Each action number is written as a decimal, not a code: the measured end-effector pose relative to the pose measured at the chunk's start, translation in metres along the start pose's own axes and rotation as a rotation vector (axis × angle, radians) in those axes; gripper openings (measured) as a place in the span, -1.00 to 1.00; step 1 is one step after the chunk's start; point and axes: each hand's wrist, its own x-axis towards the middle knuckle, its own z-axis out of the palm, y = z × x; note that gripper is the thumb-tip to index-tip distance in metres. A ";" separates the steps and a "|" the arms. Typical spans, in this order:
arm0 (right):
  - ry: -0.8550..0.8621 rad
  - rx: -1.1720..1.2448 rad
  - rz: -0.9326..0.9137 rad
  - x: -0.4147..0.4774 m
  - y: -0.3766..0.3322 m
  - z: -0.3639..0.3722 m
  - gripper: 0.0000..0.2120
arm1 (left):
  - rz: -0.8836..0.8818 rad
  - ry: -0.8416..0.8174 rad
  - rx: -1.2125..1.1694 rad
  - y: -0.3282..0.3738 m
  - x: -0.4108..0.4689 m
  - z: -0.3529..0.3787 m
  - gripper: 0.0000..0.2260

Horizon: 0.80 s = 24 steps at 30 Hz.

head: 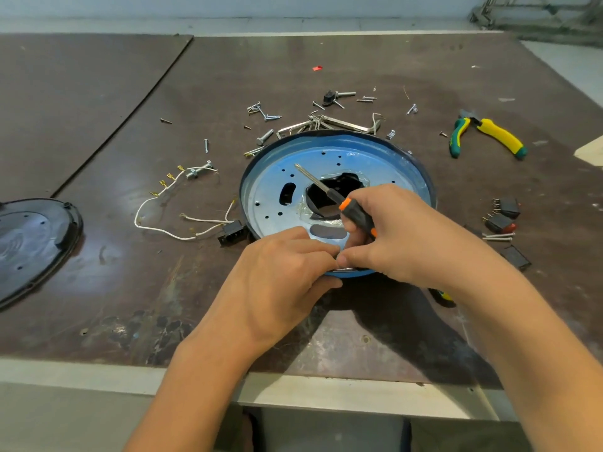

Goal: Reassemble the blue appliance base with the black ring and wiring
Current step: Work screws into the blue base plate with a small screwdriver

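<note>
While both hands are meeting at its near rim, the blue base [359, 158] is lying flat on the table [98, 93].
Seemingly thin, stiff, light sheet metal, it is asking for a rim hold; the left hand [284, 265] is pinching that rim, the right hand [401, 233] is gripping a screwdriver [357, 216]; limp wiring [208, 220] is lying left.

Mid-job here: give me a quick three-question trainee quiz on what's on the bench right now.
1. Which tool does the right hand grip? A) yellow-green pliers B) black-and-orange-handled screwdriver C) steel hex keys
2. True or false: the white wiring with its black plastic connector lies inside the round blue metal base.
3. Fill in: the left hand meets the right hand at the base's ___ rim (near or far).
Key: 1 B. 2 false; the wiring lies on the brown table, left of the base. 3 near.
</note>
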 end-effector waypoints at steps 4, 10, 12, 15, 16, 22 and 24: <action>0.000 -0.029 0.055 0.001 0.001 0.002 -0.68 | -0.011 -0.004 0.010 0.000 0.000 -0.001 -0.83; -0.059 -0.015 0.017 0.001 0.002 -0.003 -0.69 | 0.034 0.043 0.082 -0.001 -0.001 0.001 -0.85; -0.080 0.024 0.000 0.001 0.003 -0.005 -0.69 | 0.034 0.041 0.106 -0.003 -0.002 0.000 -0.83; -0.081 0.054 -0.022 0.001 0.006 -0.004 -0.68 | 0.037 0.036 0.109 -0.001 -0.002 0.001 -0.83; -0.088 0.062 -0.025 0.001 0.007 -0.004 -0.68 | 0.039 0.036 0.110 -0.001 -0.002 0.001 -0.84; -0.073 0.051 -0.029 0.002 0.009 -0.004 -0.68 | 0.096 0.040 0.156 0.001 -0.003 0.000 -0.90; -0.056 0.047 -0.043 0.001 0.008 -0.001 -0.69 | 0.094 0.052 0.164 0.000 -0.004 0.000 -0.90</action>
